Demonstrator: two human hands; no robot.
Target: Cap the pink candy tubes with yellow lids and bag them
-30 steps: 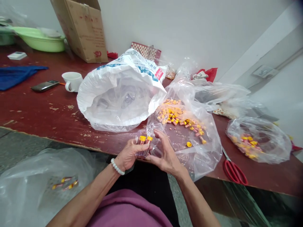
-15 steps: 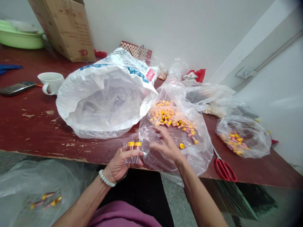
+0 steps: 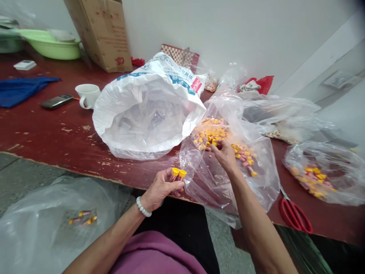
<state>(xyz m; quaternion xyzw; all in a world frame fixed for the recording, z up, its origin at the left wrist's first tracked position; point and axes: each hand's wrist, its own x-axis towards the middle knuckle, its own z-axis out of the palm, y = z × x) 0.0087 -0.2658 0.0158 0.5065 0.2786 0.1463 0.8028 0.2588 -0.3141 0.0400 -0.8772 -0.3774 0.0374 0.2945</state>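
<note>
Near the table's front edge, my left hand point(image 3: 162, 188) is closed around two small clear tubes with yellow caps point(image 3: 178, 173), held upright side by side. My right hand point(image 3: 225, 156) reaches into a pile of small pink pieces with yellow caps point(image 3: 212, 131). Its thumb and fingers are drawn together at the pile's near edge; what lies between the fingertips is hidden. A clear plastic sheet or bag point(image 3: 265, 182) lies under and around the pile. To the left, a big white sack point(image 3: 105, 125) lies with its mouth facing me, clear plastic inside.
Red-handled scissors point(image 3: 295, 215) lie at the front edge, beside another clear bag of yellow-capped pieces point(image 3: 316, 177). Leftward are a white cup point(image 3: 90, 95), a phone point(image 3: 57, 101) and a blue cloth point(image 3: 23, 91). Below the table, a plastic bag point(image 3: 42, 213) holds several capped tubes.
My right hand has moved from beside the left hand, fingers spread, forward to the pile, and its fingers have come together. The left hand still holds the tubes. The view has swung left.
</note>
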